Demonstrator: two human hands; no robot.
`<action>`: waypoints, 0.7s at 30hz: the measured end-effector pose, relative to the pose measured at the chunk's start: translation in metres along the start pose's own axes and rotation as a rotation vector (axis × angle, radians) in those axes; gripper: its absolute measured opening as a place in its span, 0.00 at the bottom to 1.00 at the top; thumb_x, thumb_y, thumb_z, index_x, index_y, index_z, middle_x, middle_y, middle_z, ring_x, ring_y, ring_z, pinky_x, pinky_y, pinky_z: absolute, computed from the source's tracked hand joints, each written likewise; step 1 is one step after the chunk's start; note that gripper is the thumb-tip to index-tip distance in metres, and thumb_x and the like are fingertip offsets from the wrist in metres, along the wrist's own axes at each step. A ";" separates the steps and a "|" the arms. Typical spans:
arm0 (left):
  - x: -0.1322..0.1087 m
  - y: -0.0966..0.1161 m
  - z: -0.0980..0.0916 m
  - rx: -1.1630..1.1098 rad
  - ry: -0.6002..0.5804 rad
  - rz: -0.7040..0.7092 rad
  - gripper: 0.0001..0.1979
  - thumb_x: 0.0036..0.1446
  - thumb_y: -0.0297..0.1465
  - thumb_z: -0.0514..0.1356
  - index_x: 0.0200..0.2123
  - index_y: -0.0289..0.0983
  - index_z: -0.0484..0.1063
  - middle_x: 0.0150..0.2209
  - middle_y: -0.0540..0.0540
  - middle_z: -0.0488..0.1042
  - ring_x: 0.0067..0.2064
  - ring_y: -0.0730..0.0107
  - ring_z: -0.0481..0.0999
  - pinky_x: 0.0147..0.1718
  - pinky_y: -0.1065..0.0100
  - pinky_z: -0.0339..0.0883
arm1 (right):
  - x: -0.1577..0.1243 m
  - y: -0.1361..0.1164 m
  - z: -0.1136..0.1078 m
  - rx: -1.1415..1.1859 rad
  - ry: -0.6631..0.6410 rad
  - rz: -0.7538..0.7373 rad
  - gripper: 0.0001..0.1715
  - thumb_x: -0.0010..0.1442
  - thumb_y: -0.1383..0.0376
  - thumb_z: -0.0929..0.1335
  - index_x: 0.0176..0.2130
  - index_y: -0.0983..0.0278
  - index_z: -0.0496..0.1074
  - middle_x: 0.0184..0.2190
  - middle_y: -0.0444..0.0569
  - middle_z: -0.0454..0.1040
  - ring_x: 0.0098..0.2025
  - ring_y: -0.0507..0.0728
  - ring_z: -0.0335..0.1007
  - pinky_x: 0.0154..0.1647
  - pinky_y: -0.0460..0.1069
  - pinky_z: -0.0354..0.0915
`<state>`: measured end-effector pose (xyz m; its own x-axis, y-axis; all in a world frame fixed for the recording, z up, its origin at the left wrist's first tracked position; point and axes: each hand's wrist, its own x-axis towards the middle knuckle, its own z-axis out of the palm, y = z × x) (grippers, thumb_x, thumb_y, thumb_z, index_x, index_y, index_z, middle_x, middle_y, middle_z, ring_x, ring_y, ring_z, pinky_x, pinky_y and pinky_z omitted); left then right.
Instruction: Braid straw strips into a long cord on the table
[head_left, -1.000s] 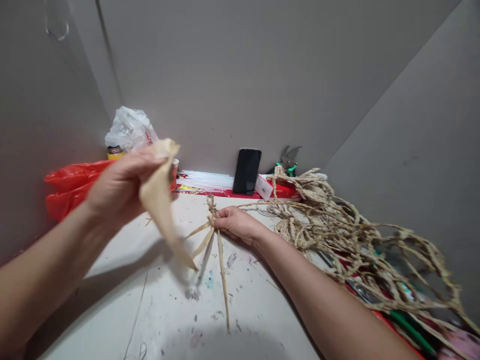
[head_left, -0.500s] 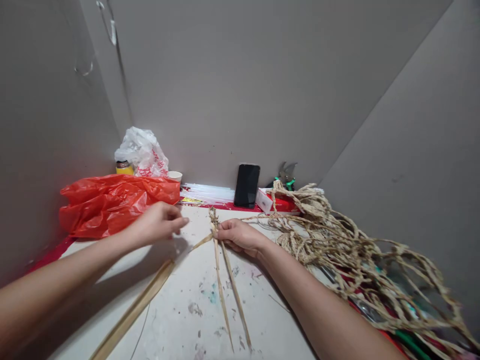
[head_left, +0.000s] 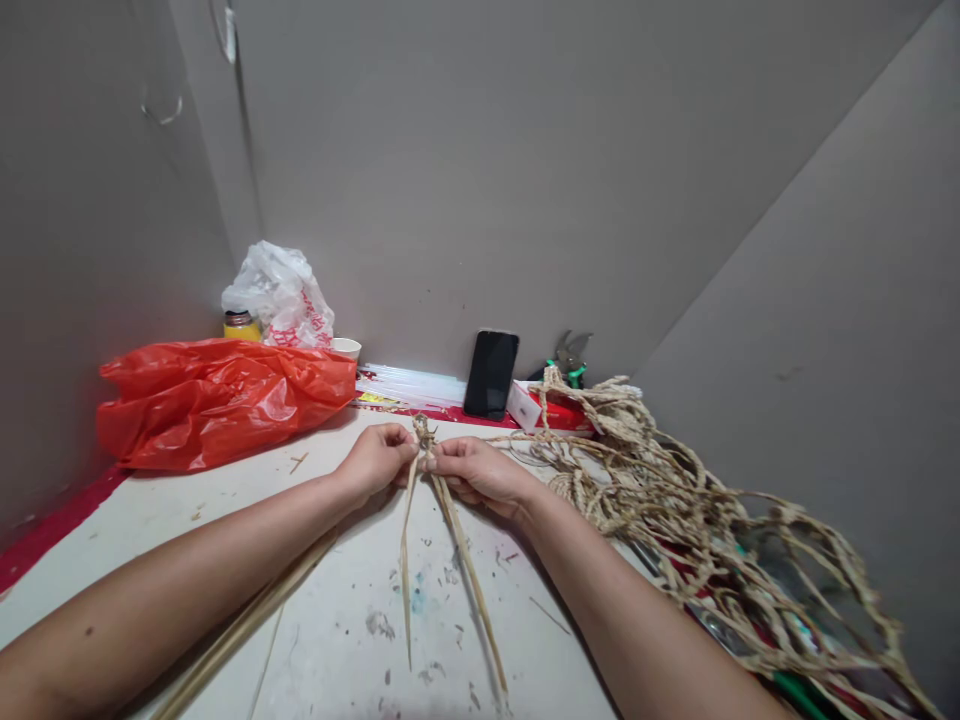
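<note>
Both hands meet at a knotted bundle of dried plant-fibre strands (head_left: 424, 432) over the white table. My left hand (head_left: 379, 460) pinches one pale fibre strand (head_left: 406, 570) close below the knot. My right hand (head_left: 476, 470) is closed on the bundle just beneath the knot, and a longer strand (head_left: 476, 580) hangs from it toward me. Under my left forearm lies a wide flat strand (head_left: 247, 630), its far end hidden behind the left hand.
A heap of braided fibre rope (head_left: 675, 500) covers the right side. Along the back are an orange plastic bag (head_left: 225, 405), a white plastic bag (head_left: 281, 295), a paper cup (head_left: 346, 348), an upright phone (head_left: 491, 373) and pruning shears (head_left: 571, 355). Grey walls (head_left: 525, 180) enclose the table (head_left: 345, 640).
My left hand has moved right from above the table to the knot and taken hold of a thin strand, shifting it left. My right hand keeps its grip.
</note>
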<state>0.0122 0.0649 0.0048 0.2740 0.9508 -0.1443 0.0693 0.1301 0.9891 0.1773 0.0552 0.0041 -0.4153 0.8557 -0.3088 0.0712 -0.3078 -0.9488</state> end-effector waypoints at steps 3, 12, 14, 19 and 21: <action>-0.001 0.004 -0.005 0.067 0.043 0.131 0.07 0.49 0.29 0.57 0.23 0.36 0.60 0.19 0.55 0.61 0.20 0.80 0.59 0.22 0.76 0.54 | 0.001 0.001 0.001 -0.010 0.017 -0.006 0.16 0.45 0.59 0.73 0.23 0.64 0.63 0.09 0.32 0.55 0.11 0.42 0.39 0.12 0.43 0.33; 0.001 0.002 -0.010 0.245 0.034 0.295 0.03 0.48 0.28 0.56 0.24 0.36 0.62 0.22 0.53 0.65 0.25 0.76 0.64 0.27 0.74 0.58 | 0.002 0.005 0.007 -0.048 0.067 -0.060 0.17 0.45 0.58 0.73 0.23 0.64 0.63 0.10 0.32 0.54 0.11 0.43 0.38 0.12 0.44 0.33; 0.001 0.003 -0.009 0.123 -0.002 0.168 0.03 0.47 0.28 0.56 0.27 0.37 0.62 0.20 0.53 0.66 0.22 0.75 0.65 0.24 0.73 0.58 | 0.002 0.005 0.008 -0.056 0.078 -0.062 0.17 0.44 0.58 0.73 0.23 0.65 0.64 0.10 0.32 0.54 0.11 0.43 0.39 0.12 0.44 0.33; -0.004 0.013 -0.009 -0.073 -0.176 -0.122 0.07 0.44 0.31 0.61 0.23 0.34 0.66 0.17 0.52 0.65 0.17 0.79 0.62 0.19 0.74 0.54 | 0.002 0.004 0.010 -0.084 0.079 -0.075 0.16 0.45 0.58 0.72 0.23 0.65 0.65 0.10 0.33 0.53 0.12 0.43 0.38 0.13 0.44 0.33; -0.005 0.017 -0.009 -0.040 -0.236 -0.177 0.12 0.46 0.36 0.61 0.22 0.32 0.68 0.17 0.51 0.65 0.17 0.80 0.60 0.18 0.74 0.53 | 0.002 0.004 0.011 -0.101 0.073 -0.080 0.14 0.45 0.59 0.72 0.24 0.66 0.67 0.11 0.33 0.55 0.12 0.43 0.38 0.13 0.44 0.34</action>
<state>0.0029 0.0650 0.0224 0.4769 0.8212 -0.3133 0.0990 0.3039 0.9475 0.1672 0.0508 0.0003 -0.3565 0.9050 -0.2322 0.1324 -0.1970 -0.9714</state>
